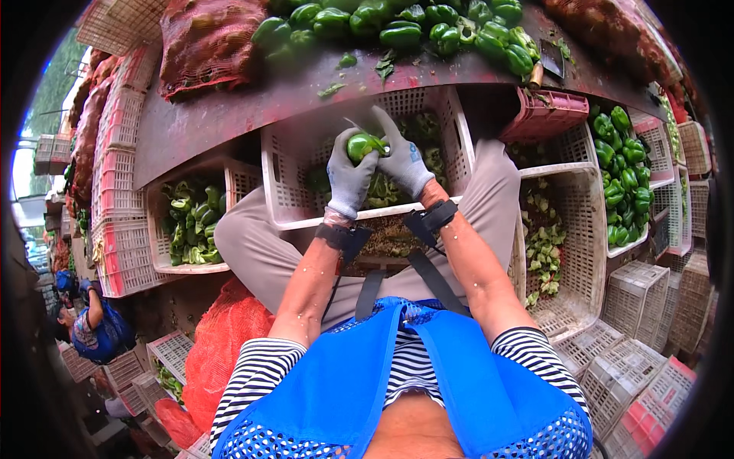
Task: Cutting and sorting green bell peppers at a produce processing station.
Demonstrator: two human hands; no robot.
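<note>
Both my hands wear grey gloves and meet over a white plastic crate (pixel 367 215) between my knees. My left hand (pixel 350 172) is closed around a green bell pepper (pixel 360 147). Against the pepper's right side is my right hand (pixel 406 163), its index finger stretched out. A thin, pale, blurred sliver (pixel 354 124) stands above the pepper; whether it is a blade or a stem I cannot tell. Something small and shiny shows by the right fingers, mostly hidden. Green pepper pieces (pixel 385 192) lie in the crate below.
Whole green peppers (pixel 401 34) lie on the dark tabletop (pixel 229 123) ahead, flanked by red mesh sacks (pixel 209 46). Crates of peppers stand at left (pixel 195 221) and right (pixel 622 172); another holds trimmings (pixel 542 252). A red mesh bag (pixel 226 338) lies lower left. Another person (pixel 100 327) is far left.
</note>
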